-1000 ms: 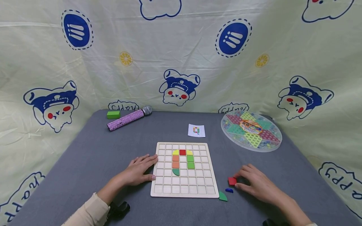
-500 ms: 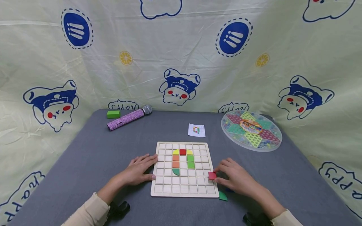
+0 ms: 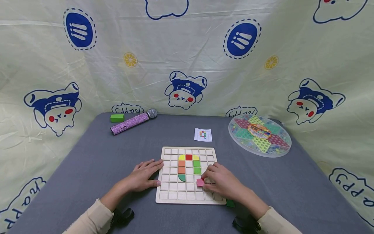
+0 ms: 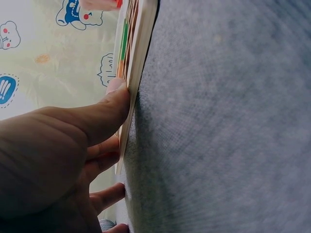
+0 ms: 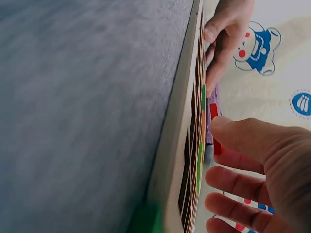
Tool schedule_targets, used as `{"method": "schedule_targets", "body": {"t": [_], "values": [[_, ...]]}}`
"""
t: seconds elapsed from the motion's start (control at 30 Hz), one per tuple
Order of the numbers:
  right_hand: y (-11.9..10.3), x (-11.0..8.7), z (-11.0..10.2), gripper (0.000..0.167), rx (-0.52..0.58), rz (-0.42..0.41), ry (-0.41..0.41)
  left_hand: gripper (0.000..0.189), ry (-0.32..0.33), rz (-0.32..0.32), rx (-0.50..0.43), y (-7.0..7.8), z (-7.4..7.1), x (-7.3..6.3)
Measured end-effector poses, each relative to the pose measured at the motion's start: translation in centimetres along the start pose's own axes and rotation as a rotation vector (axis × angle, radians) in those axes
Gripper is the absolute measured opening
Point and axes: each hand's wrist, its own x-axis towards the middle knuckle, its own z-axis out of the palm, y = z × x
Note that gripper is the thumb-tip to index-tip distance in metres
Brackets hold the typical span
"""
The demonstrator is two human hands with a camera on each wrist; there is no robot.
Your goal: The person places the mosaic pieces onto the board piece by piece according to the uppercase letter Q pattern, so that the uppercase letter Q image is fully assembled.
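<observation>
A square red tile (image 3: 200, 182) is pinched between the thumb and fingers of my right hand (image 3: 223, 182), over the lower right part of the wooden grid board (image 3: 169, 195). In the right wrist view the tile (image 5: 214, 110) stands a little off the board's face. My left hand (image 3: 143, 177) rests with thumb and fingertips against the board's left edge. On the board lie a red square (image 3: 188, 157), two yellow pieces (image 3: 181, 157), two orange squares (image 3: 181, 170), two light green squares (image 3: 197, 170) and a dark green quarter-circle (image 3: 181, 177).
Another green piece (image 3: 230, 203) lies by the board's lower right corner, partly hidden by my right arm. Behind the board is a small pattern card (image 3: 203, 135). A round game board (image 3: 260, 136), a purple glitter microphone (image 3: 132, 123) and a green block (image 3: 117, 118) are farther back.
My right hand has carried the red tile left from the table onto the board's area. The blue piece is now hidden beneath the right arm. My left hand stays put.
</observation>
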Motion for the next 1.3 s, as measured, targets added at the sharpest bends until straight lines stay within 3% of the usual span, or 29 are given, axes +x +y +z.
{"method": "schedule_targets", "body": {"t": [0.23,0.5,0.77,1.3], "values": [[-0.7,1.8,0.7,0.017,-0.056,-0.033,0.033,0.070,0.003,0.012,-0.006,0.1,-0.1,0.0],[-1.3,3.0,1.2,0.017,-0.086,-0.002,0.021,0.070,-0.002,0.006,-0.004,0.1,-0.1,0.0],[-1.4,3.4,1.4,0.020,-0.062,0.025,-0.023,0.070,-0.007,-0.005,-0.005,0.1,-0.1,0.0],[-1.5,3.6,1.4,0.020,-0.065,0.016,-0.023,0.070,-0.008,-0.001,-0.014,0.1,-0.2,-0.1]]}}
